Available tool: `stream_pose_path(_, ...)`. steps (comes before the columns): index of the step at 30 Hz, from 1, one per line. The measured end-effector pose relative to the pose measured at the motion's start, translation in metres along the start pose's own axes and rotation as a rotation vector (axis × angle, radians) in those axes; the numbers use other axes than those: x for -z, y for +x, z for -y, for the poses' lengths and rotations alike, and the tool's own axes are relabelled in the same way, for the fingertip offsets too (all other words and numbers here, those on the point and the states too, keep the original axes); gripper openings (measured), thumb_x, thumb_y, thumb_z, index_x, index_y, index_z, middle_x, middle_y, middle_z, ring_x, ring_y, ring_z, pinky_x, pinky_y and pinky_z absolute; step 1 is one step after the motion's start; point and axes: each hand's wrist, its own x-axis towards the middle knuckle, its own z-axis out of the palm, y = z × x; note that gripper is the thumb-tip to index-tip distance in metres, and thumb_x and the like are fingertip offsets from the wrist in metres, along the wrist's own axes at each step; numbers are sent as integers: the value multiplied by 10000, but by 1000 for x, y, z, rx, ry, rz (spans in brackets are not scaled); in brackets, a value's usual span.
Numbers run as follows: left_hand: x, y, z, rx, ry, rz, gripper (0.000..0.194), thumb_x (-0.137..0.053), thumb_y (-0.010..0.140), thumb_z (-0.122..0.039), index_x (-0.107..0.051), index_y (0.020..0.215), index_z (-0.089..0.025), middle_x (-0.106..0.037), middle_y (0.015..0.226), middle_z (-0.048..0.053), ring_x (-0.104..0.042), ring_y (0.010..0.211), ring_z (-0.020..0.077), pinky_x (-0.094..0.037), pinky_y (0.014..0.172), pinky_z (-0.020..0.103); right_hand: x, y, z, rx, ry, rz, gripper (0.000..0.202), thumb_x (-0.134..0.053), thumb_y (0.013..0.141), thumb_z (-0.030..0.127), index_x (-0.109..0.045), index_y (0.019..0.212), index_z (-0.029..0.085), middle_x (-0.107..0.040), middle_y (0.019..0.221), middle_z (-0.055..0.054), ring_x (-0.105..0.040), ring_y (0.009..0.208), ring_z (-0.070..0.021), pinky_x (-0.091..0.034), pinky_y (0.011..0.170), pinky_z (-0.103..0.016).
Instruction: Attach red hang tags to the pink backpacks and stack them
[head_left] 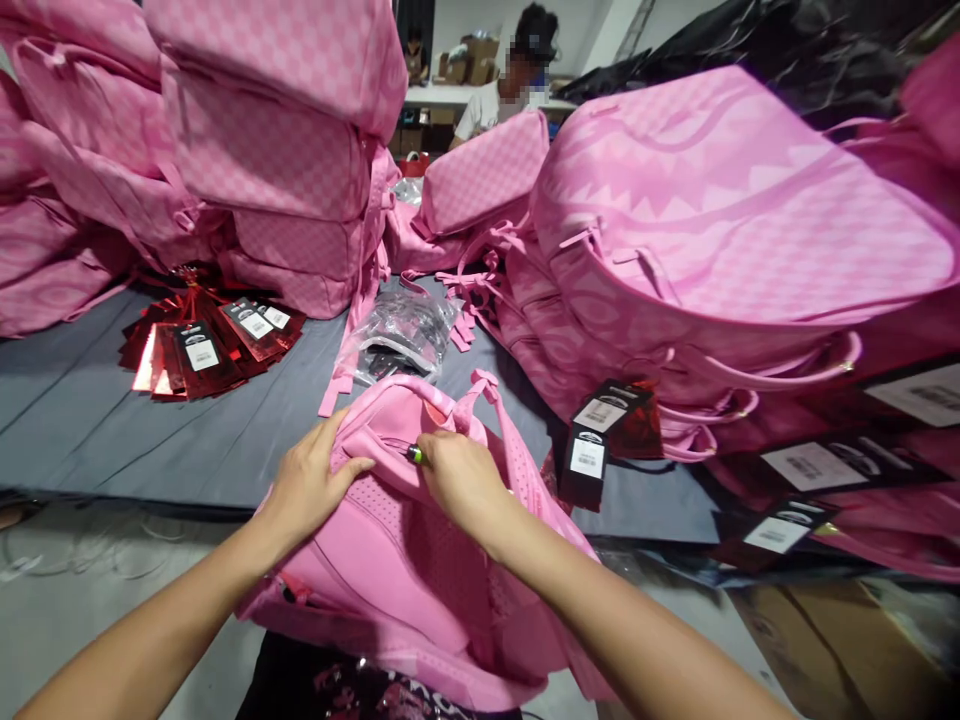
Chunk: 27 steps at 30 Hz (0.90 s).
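Observation:
A pink backpack [375, 570] leans against the table's front edge, its perforated padded back and straps facing me. My left hand [311, 485] is closed on its upper left edge, the thumb lying over the pink material. At the top of the back panel my right hand [461, 485] is closed around a small tool with a black and lime-green end [415, 454]. The rest of that tool is hidden, so its kind is unclear. Just beyond the backpack lies a clear plastic bag [405, 335] with dark contents.
Pink checkered backpacks [262, 130] are stacked at the left, and more pink backpacks [712, 200] at the right. Red foil pieces with black tags [199, 350] fan out on the grey table [97, 430]. Black hang tags [585, 470] dangle near the right pile. A person [487, 105] is at the back.

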Motion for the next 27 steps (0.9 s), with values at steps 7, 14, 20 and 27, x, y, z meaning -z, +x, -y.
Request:
stream_pose_path(7,-7,-5,5,-54,82,-55,548,-603,904,-478,-486,1339,-167,-689,1189,128,-691,1042,281,-568,854,383,-17,11,-3,63,-6,-17,225,-535,854,94,-742,908,163,-748,872,-113,-700,825,-231,-394,663,-272)
stream_pose_path(14,-17,-3,1,-79,288,-16,739,-738,805,-391,-385,1391,-111,-637,1245,194,-654,1095,331,-567,849,431,-16,13,-7,69,-54,-8,201,-557,842,98,-744,867,168,-743,845,-109,-703,827,-241,-427,709,-282)
stream_pose_path(20,-19,-8,6,-140,292,-94,734,-749,793,-399,-376,1372,-145,-656,1219,175,-671,1075,310,-574,841,406,-10,9,2,120,-12,-148,160,-593,865,132,-704,977,153,-719,933,-107,-685,810,-207,-396,660,-251)
stream_pose_path(27,-21,-9,15,-151,264,-111,708,-747,801,-367,-399,1369,-128,-672,1204,162,-678,1066,291,-572,845,381,-18,44,20,279,401,-212,121,-586,768,56,-641,725,155,-600,638,29,-499,590,-90,-260,540,-206)
